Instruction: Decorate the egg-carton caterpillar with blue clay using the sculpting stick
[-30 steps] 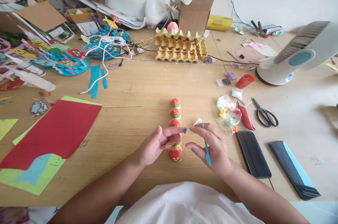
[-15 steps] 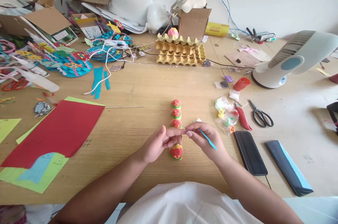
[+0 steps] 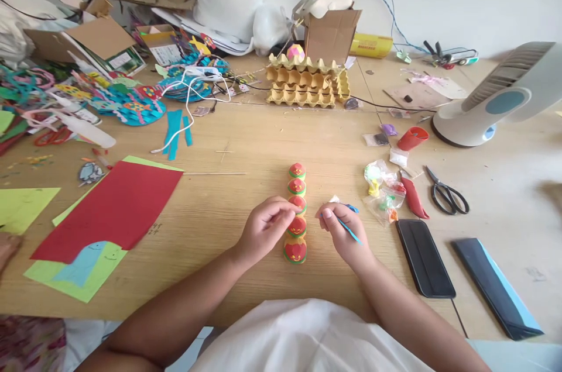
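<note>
A column of several red, yellow and green egg-carton cups (image 3: 295, 250) with small faces stands on the wooden table (image 3: 246, 144). My left hand (image 3: 268, 224) is beside the middle cups, thumb and forefinger pinched; whatever is between the fingertips is too small to make out. To the right of the column, my right hand (image 3: 343, 228) is closed around a thin blue tool (image 3: 350, 230), whose end points down to the right. A bit of blue also shows just behind that hand.
Red and green sheets (image 3: 118, 208) lie left, near another person's hand (image 3: 7, 246). Right are clay bags (image 3: 386, 190), scissors (image 3: 448, 196), a black phone (image 3: 425, 258) and a fan (image 3: 492, 100). Egg cartons (image 3: 302, 91) stand at the back.
My hands have moved apart, and the left fingers have drawn into a pinch, uncovering the cups between. The view has shifted, and another person's hand now shows at the left edge.
</note>
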`<move>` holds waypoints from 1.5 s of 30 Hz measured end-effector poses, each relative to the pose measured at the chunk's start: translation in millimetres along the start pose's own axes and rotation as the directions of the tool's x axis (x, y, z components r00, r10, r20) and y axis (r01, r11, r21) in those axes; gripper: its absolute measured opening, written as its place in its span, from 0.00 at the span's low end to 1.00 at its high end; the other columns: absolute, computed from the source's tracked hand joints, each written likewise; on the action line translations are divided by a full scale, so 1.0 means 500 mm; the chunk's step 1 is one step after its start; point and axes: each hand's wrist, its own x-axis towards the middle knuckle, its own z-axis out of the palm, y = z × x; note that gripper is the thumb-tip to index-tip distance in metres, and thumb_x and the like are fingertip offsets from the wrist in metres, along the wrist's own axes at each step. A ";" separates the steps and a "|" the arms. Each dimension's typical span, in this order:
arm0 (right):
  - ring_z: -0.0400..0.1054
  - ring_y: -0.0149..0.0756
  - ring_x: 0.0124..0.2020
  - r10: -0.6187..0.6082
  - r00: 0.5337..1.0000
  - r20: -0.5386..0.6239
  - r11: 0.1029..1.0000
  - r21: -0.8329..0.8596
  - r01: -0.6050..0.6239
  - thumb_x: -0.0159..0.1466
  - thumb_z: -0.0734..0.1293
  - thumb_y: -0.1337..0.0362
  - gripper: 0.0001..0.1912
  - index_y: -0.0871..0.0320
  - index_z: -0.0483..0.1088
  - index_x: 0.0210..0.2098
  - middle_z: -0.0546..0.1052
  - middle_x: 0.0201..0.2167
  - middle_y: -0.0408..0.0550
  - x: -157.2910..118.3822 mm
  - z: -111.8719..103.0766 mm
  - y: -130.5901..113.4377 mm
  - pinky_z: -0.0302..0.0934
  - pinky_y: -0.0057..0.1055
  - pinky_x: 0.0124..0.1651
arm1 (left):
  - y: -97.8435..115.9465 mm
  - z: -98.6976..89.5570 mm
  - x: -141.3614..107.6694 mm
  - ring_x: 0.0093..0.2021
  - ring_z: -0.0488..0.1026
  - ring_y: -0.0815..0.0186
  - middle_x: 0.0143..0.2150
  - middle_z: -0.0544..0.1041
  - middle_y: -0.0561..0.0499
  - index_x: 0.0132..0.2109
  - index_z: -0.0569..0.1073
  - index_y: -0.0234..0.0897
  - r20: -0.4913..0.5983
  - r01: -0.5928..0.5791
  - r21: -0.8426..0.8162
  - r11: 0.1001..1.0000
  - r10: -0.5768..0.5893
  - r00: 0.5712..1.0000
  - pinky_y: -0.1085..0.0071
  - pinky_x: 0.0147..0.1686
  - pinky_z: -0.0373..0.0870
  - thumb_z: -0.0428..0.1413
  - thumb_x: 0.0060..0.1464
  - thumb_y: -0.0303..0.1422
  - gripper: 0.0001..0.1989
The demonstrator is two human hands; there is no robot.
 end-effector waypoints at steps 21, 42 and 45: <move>0.62 0.31 0.22 0.189 0.980 0.060 0.974 0.120 -0.195 0.66 0.68 0.40 0.30 0.58 0.72 0.22 0.69 0.18 0.43 -0.024 0.045 -0.006 0.58 0.29 0.26 | -0.008 0.009 -0.020 0.34 0.77 0.62 0.38 0.84 0.48 0.44 0.84 0.45 0.189 -0.426 0.558 0.712 0.390 0.901 0.66 0.38 0.72 0.63 0.61 0.35 0.06; 0.72 0.32 0.27 -0.330 0.942 0.065 0.944 0.003 0.330 0.70 0.70 0.63 0.05 0.53 0.80 0.44 0.82 0.30 0.46 -0.018 0.028 -0.004 0.67 0.30 0.33 | 0.002 0.009 -0.013 0.34 0.71 0.65 0.33 0.75 0.49 0.36 0.77 0.37 0.164 -0.195 0.132 0.972 0.172 0.971 0.69 0.37 0.68 0.55 0.68 0.34 0.11; 0.70 0.31 0.25 -0.280 0.960 0.013 0.960 0.006 0.280 0.70 0.70 0.64 0.05 0.55 0.79 0.39 0.81 0.29 0.45 -0.017 0.027 -0.004 0.65 0.29 0.31 | -0.003 0.004 -0.017 0.38 0.72 0.63 0.38 0.78 0.46 0.42 0.81 0.37 0.157 -0.117 0.014 0.993 0.113 0.981 0.67 0.41 0.68 0.49 0.72 0.38 0.17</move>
